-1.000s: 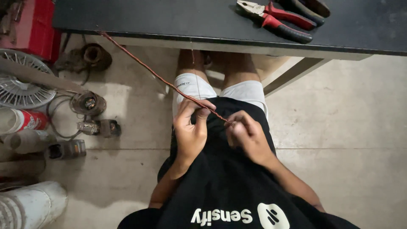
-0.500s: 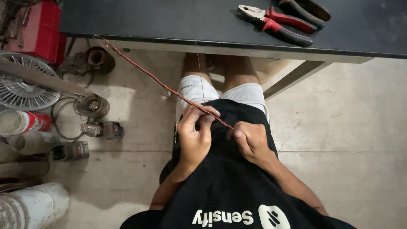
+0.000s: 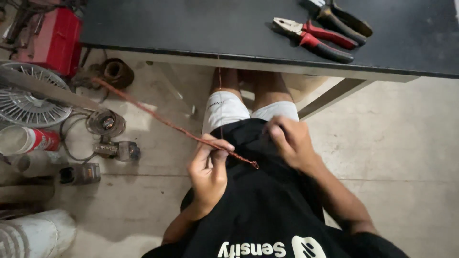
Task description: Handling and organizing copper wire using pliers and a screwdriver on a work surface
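The left hand (image 3: pixel 209 169) pinches a thin reddish-brown strand of twisted wire (image 3: pixel 162 122) between thumb and forefinger, the other fingers curled in loosely beneath. The right hand (image 3: pixel 289 141) sits at about three o'clock from it, knuckles up and fingers folded down toward the black shirt (image 3: pixel 267 205); whether those fingers grip anything cannot be told from this angle, and the wire's free end (image 3: pixel 256 166) lies between the two hands, just short of the right one.

From the pinch the wire runs out toward ten o'clock — a long, nearly straight line over the floor — up to the clutter of motor parts (image 3: pixel 106 123) and a rusty coil (image 3: pixel 116 71) beside a fan grille (image 3: pixel 28 102).

To work such a strand well, the judgement is that the pinch should stay near the free end with light tension along the run, so the strand neither kinks nor slips out.

On the dark table (image 3: pixel 191 28) at twelve to one o'clock lie red-handled pliers (image 3: pixel 313 38), well apart from both hands — untouched.
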